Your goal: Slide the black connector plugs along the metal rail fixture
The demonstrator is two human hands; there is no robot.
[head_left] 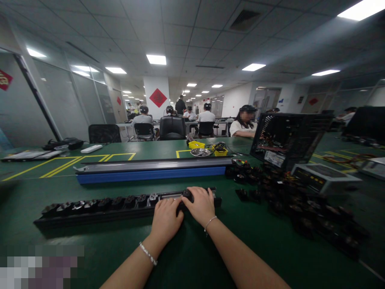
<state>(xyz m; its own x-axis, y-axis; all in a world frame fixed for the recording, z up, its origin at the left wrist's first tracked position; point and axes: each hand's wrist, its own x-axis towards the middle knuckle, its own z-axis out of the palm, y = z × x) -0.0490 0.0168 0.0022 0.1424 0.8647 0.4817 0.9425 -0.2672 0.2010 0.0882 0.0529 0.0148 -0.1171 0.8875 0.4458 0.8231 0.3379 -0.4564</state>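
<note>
From where I stand, the person's right hand [202, 204] has its fingers and thumb closed around a black part [188, 195], which sits at the rail [90, 218], toward its right end. The left hand [167, 218] lies just beside it, fingers bent over the rail's near edge; whether they grip anything, I cannot tell. Left of the hands, a row of similar parts [130, 200] fills the rail, with a pale bare stretch just before the held one.

The rail lies on the green counter [120, 249]. Behind it runs a blue strip [156, 175]. To the right spreads a dark pile [315, 208] (too jumbled to count), near a silvery box [326, 178] and an open computer case [288, 140]. Farther back stand a metal bowl [200, 152] and a yellow bin [197, 145].
</note>
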